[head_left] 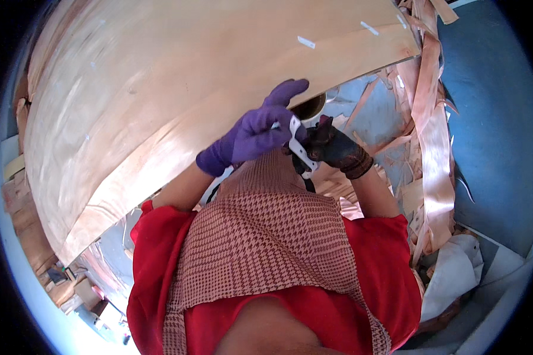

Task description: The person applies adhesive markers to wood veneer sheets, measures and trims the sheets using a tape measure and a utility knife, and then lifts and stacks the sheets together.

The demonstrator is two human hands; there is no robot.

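In front of my apron, both gloved hands are close together over the near edge of a large pale wood veneer sheet [177, 77]. My left hand [254, 130], in a purple glove, is closed on a narrow white strip of tape [301, 152] with small dark spots or holes, one finger stretched out. The strip hangs down, bent, between the hands. My right hand [331, 145], in a dark, stained glove, has its fingers curled at the strip's side and appears to pinch it. Behind the hands, partly hidden, is a round brown thing [311, 107].
Short white tape pieces [306, 42] lie on the sheet near its right end. Long torn veneer strips [429, 118] are heaped to the right, beside a blue-grey panel [491, 130]. Veneer scraps lie below the sheet. A pale crumpled sheet [453, 275] is at the lower right.
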